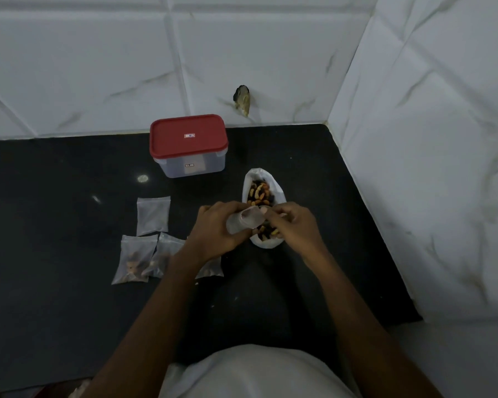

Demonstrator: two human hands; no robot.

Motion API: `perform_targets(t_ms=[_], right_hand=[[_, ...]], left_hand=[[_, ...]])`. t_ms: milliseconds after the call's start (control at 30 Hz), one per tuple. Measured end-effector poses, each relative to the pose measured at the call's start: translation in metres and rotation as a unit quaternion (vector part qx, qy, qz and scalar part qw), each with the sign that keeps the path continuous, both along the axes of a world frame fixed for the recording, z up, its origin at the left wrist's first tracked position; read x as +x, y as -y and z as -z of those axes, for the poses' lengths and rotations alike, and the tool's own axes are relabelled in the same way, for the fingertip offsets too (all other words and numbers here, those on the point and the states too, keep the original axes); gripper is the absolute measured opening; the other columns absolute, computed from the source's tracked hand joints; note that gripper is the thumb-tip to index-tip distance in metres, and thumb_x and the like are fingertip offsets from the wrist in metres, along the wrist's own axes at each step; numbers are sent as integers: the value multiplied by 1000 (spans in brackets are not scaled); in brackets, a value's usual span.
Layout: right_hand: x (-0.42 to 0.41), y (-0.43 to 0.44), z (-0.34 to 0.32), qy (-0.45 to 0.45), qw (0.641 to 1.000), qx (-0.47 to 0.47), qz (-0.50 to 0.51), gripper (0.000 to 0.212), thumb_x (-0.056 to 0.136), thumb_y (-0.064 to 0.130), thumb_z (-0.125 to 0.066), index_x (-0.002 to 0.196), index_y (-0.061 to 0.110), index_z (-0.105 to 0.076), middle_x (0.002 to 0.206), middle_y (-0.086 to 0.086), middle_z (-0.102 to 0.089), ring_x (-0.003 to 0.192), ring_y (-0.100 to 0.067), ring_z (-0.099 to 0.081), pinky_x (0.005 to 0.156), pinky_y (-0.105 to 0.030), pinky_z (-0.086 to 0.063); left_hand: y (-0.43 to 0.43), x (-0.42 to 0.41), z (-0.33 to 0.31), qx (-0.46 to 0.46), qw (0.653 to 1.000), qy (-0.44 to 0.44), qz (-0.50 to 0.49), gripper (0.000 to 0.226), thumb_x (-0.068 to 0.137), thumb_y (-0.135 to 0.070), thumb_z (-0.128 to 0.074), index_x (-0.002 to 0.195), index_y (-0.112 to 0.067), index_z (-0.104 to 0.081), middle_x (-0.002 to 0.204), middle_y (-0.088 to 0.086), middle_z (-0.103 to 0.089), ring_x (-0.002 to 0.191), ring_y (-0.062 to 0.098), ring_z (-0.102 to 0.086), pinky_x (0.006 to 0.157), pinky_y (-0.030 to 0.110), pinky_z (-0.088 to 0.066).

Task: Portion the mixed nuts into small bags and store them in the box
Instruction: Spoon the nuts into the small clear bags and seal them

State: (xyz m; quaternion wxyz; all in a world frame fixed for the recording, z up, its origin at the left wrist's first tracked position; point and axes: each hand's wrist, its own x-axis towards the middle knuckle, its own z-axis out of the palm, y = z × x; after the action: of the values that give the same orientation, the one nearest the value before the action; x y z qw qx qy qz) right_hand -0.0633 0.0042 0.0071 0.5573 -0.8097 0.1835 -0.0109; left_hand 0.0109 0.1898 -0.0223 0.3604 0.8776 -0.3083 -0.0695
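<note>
Clear plastic first, far left on the black counter: filled bags lie flat in a cluster, with an empty bag just beyond them. Farther back stands the box, its red lid on. Now the centre: the left hand curls round a small bag, holding it tilted, its open mouth turned to the right. Meeting that mouth is the right hand, fingertips bunched at the rim. Whether they pinch nuts or only plastic, I cannot tell. Here is what matters: the white bag of mixed nuts lies under and just beyond both hands, its long axis running near to far, open top up. The right hand sits nearer the nuts, so the scooping looks like its job, while the left steadies.
</note>
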Motion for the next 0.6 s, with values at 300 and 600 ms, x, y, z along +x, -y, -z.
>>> perform_targets(t_ms=[300,600], right_hand=[[13,58,22,-134,954,-268,-5,41,86,53,-65,114,24,-65,112,3,-62,103,-17,-61,84,-37,-52],[21,62,24,-116,973,-197,12,5,92,35,-65,93,31,-67,92,9,-67,85,-10,-63,74,-30,-51]], left_hand=[[0,10,6,34,997,-67,-12,64,70,-62,-62,126,-33,-51,124,-12,-57,115,8,-51,105,48,-38],[-3,30,13,75,989,-129,-7,59,68,-55,-70,120,-41,-45,124,-13,-55,119,10,-50,108,48,-34]])
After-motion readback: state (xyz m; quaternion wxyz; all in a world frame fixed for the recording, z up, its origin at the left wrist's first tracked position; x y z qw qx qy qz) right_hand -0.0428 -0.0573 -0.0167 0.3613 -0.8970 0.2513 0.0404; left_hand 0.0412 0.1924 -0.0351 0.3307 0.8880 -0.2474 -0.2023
